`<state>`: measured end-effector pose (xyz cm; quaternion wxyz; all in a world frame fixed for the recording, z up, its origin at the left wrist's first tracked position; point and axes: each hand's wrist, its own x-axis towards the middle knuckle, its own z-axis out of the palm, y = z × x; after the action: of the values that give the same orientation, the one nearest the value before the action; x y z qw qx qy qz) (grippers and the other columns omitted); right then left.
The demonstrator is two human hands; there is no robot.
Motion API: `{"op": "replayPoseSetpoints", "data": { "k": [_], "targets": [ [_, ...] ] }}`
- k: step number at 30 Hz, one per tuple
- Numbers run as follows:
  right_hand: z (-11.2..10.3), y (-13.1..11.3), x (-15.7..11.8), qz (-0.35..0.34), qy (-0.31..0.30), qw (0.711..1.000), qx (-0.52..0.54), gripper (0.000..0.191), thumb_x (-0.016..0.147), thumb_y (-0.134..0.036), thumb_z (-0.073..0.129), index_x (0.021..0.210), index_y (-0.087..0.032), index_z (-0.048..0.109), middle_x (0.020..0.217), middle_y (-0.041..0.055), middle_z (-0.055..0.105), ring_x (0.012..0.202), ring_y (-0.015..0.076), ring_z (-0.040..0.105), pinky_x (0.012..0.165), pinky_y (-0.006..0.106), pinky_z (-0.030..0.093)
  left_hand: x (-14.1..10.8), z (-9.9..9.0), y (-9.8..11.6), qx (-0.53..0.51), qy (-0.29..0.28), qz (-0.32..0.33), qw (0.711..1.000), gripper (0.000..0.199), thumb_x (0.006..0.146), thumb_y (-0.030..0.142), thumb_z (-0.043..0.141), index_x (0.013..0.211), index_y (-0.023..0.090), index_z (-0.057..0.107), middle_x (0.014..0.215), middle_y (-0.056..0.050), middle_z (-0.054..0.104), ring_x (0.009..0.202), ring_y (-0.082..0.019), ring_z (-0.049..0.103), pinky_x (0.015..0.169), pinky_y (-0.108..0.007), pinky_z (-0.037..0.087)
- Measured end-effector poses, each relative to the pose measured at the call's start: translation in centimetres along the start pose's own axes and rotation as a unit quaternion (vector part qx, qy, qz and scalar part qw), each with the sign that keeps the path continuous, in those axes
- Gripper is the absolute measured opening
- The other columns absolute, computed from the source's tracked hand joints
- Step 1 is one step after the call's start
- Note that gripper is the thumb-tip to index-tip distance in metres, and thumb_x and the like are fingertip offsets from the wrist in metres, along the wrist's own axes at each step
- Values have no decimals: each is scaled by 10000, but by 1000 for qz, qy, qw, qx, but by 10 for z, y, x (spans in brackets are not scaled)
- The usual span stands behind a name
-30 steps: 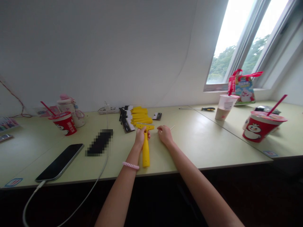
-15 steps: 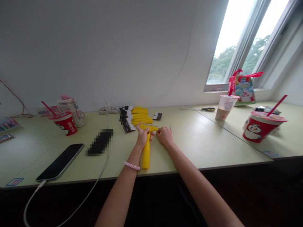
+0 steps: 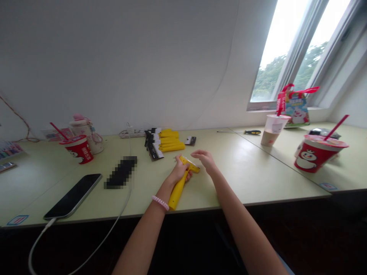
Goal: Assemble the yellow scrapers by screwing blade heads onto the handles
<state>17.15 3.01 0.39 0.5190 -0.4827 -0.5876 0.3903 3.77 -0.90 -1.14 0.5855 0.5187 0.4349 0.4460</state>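
Note:
My left hand (image 3: 180, 169) is closed around the neck of a yellow scraper (image 3: 177, 193), just below its wide head. The scraper slants, its handle end towards me near the table's front edge and its head up and to the right. A clear or shiny strip shows along the head's far edge. Just right of the head, my right hand (image 3: 206, 159) is held apart from it, fingers stretched out and nothing seen in them. A tiny thin tip sticks out left of my left fingers, too small to name.
Behind my hands lie several yellow scrapers (image 3: 172, 141) with black-and-white cards (image 3: 155, 152) and a small dark card (image 3: 190, 140). A screwdriver (image 3: 252, 132) and drink cups (image 3: 315, 156) stand to the right. Left are a phone (image 3: 74, 194), its cable, and another cup (image 3: 80, 151).
The scraper has turned, its head swinging right and towards me. My right hand has come off the head's right end, and its fingers have straightened.

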Motion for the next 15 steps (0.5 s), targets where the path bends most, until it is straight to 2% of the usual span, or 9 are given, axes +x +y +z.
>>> {"op": "replayPoseSetpoints", "data": {
  "k": [2,4,7,11,15],
  "targets": [
    [3,0,-2,-23,-66,997,-26,147,574,-277,611,624,-156,678,671,35,649,688,157,558,633,257,402,0,1,-3,2,-11,4,1000,560,812,275,448,1236,207,88,498,70,488,298,-89,420,333,-165,307],
    [7,2,-4,-41,-97,993,-48,130,569,-261,620,609,-151,676,678,37,640,670,147,551,612,249,398,0,2,-4,-2,-17,10,1000,577,808,309,465,1236,209,91,509,66,489,313,-90,433,338,-166,313],
    [11,4,-5,-31,-102,993,-41,145,572,-263,631,638,-144,680,656,32,620,623,129,531,551,232,381,-1,3,-2,-7,-29,12,999,575,812,328,462,1246,207,106,516,65,481,324,-82,435,347,-167,323],
    [12,1,-8,34,-109,993,-7,182,566,-269,651,687,-136,669,541,-4,554,523,98,479,482,216,348,-6,6,3,-2,-49,15,999,544,838,340,412,1274,181,126,519,54,481,337,-79,433,362,-182,341],
    [14,-2,-10,75,-120,989,33,179,554,-252,660,692,-142,634,516,-23,531,493,85,467,467,207,352,-5,5,1,11,-53,24,998,541,836,321,419,1272,172,136,530,46,489,353,-82,439,372,-191,347]
  ]
}}
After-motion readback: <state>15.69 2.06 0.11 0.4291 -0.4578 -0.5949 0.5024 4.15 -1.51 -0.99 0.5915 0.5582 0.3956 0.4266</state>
